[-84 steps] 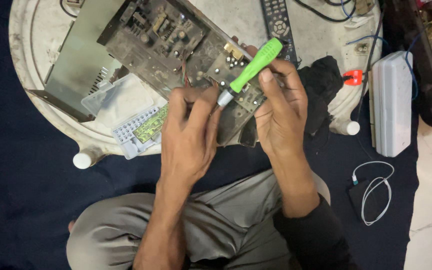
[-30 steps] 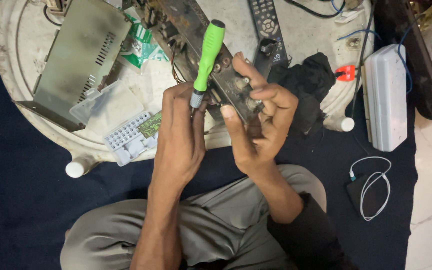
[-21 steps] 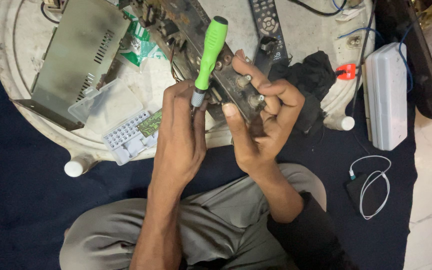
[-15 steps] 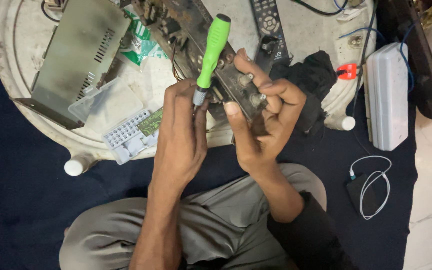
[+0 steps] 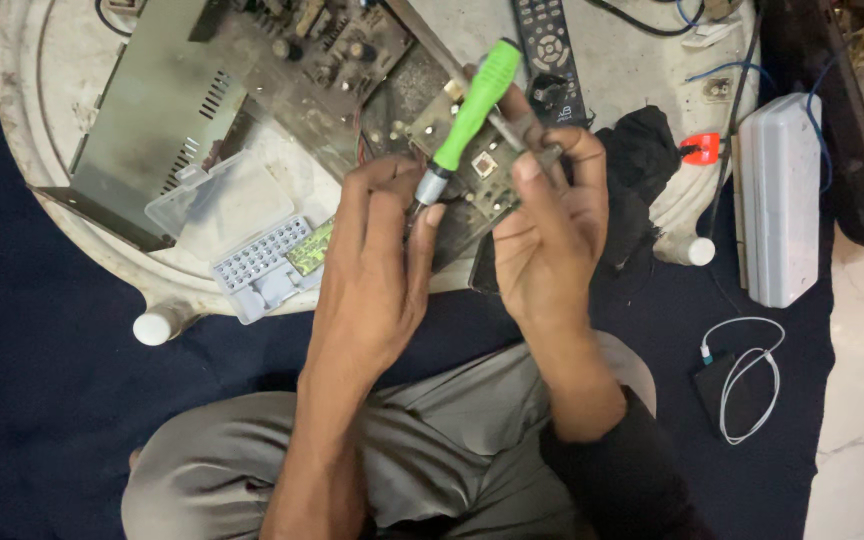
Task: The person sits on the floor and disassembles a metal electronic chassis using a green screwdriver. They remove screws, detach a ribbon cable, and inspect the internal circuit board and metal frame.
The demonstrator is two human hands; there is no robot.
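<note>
Between the hands: green-handled screwdriver [image 5: 470, 110], tilted, tip down on the circuit board [image 5: 452, 170]
Left hand [image 5: 372, 270]: fingers pinched on the screwdriver's metal collar
Right hand [image 5: 547, 235]: clamped on the board's edge
Left of hands: bit case [image 5: 262, 268]
Beyond: remote control [image 5: 549, 55]
</note>
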